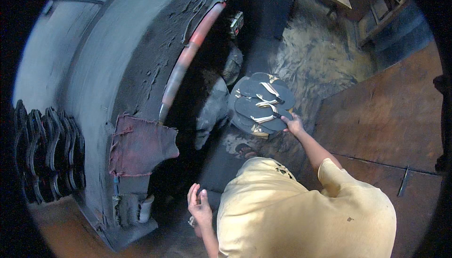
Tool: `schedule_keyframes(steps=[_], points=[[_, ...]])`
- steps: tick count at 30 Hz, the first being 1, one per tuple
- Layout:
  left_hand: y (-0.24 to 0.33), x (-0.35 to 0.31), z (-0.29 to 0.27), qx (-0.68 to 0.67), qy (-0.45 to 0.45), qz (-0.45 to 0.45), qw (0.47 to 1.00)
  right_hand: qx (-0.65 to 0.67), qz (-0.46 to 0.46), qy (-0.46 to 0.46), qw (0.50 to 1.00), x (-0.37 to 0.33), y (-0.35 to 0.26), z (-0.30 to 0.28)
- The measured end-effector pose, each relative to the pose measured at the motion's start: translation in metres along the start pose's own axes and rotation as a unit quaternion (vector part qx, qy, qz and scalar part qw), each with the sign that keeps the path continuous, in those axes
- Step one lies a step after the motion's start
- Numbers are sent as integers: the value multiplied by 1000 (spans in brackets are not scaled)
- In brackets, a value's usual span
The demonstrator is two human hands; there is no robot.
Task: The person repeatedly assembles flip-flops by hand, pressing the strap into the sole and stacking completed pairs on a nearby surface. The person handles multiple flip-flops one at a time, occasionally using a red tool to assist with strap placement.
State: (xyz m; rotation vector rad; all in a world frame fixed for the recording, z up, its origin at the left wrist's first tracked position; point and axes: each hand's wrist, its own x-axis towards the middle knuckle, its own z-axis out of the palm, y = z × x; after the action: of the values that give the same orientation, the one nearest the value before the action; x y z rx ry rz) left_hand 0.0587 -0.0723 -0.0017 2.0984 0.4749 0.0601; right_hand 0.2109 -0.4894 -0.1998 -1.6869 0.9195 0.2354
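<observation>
A pile of dark grey flip-flops (249,108) with white and black straps lies ahead of me, near the middle of the view. My right hand (294,124) reaches out to it, its fingers closed on the near right end of one flip-flop. What lies under the pile is mostly hidden, though pale yellowish bits show at its edge. Nearer to me and to the left, my left hand (200,207) hangs in the air beside my body. Its fingers are apart with nothing in them.
A dust-covered grey machine (101,69) fills the left, with a red and whitish tube (188,55) along its edge and a reddish cloth (141,145) on its corner. Dark wavy pieces (49,149) are stacked at far left. Brown panels (381,112) stand at right.
</observation>
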Motion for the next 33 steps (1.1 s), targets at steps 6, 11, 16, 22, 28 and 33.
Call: schedule_keyframes(steps=[6, 11, 16, 22, 28, 33], points=[[14, 5, -7, 18, 14, 51, 998, 87, -8, -130, 988, 24, 13, -7], [19, 11, -13, -4, 26, 21, 999, -93, -19, 10, 995, 48, -12, -19], [22, 6, -12, 43, 14, 41, 998, 62, -53, 17, 997, 76, -25, -26], [20, 2, -7, -11, 30, 20, 999, 143, -61, 27, 988, 98, 12, -24], [51, 21, -24, 21, 64, 66, 996, 130, -52, 1, 990, 114, 36, -39], [108, 65, -78, 14, 106, 172, 979, 210, -30, 68, 975, 147, 57, -35]])
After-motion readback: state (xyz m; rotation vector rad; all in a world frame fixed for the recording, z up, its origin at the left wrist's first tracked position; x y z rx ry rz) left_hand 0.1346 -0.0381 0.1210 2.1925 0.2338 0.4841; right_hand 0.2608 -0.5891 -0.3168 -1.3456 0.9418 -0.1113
